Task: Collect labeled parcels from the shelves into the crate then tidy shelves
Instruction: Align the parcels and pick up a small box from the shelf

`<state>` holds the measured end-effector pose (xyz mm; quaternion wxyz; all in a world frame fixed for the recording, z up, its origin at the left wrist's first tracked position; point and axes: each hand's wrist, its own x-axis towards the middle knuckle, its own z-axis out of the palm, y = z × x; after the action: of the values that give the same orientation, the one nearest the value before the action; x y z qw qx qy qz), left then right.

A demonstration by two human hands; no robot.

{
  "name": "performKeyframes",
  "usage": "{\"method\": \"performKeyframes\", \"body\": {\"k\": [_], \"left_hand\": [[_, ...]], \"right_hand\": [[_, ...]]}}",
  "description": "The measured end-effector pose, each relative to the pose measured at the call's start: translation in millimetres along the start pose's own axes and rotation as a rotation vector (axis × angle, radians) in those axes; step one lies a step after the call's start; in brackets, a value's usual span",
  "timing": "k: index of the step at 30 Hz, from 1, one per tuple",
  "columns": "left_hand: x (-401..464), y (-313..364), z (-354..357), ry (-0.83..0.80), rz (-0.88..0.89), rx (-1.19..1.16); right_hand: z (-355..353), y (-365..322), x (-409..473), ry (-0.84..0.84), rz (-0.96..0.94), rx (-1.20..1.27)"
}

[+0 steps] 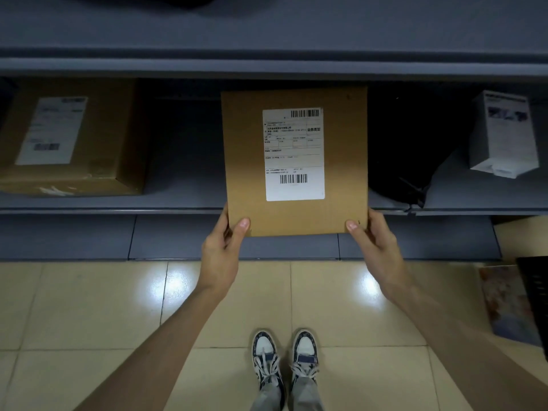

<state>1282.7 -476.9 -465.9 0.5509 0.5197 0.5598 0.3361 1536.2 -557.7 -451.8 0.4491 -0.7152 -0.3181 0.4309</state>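
Observation:
A flat brown cardboard parcel [246, 161] with a white barcode label sticks out over the front edge of the grey shelf [178, 207]. My left hand [222, 247] pinches its near left corner, thumb on top. My right hand [375, 244] pinches the near right corner the same way. A bigger brown labelled box [98, 149] sits on the shelf at the left. At the right edge of the view stands a black crate [533, 295], mostly cut off.
A black bag [400, 161] lies on the shelf right of the parcel, and a white box [501, 134] stands further right. An upper shelf [267, 63] overhangs. Tiled floor [89, 307] and my shoes are below. A patterned flat item [507, 304] leans by the crate.

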Motion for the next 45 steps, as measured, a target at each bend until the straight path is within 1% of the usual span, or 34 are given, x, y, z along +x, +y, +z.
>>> {"method": "performKeyframes", "body": {"k": [19,24,27,31,35,39,45], "left_hand": [[-3.0,-2.5,-2.6,-0.02,-0.019,0.042],[0.7,7.1,-1.2,-0.02,-0.047,0.058],[10.7,15.0,-0.7,0.022,-0.05,0.102],[33.9,22.7,-8.7,0.108,-0.072,0.168],[64.2,29.1,-23.2,0.149,-0.103,0.219],[88.4,38.9,-34.5,0.175,-0.122,0.28],[106.9,45.3,-47.5,0.205,-0.125,0.193]], "right_hand": [[-1.1,6.8,-3.2,-0.019,0.046,0.002],[0.6,-3.3,1.8,0.021,0.063,0.023],[5.3,-13.5,11.8,0.048,0.069,0.026],[19.2,-27.7,28.3,0.042,0.061,-0.012],[41.2,-42.7,51.0,0.064,0.078,-0.022],[60.3,-52.2,66.1,0.046,0.11,-0.01],[82.0,-67.0,84.2,0.014,0.154,0.059]]}}
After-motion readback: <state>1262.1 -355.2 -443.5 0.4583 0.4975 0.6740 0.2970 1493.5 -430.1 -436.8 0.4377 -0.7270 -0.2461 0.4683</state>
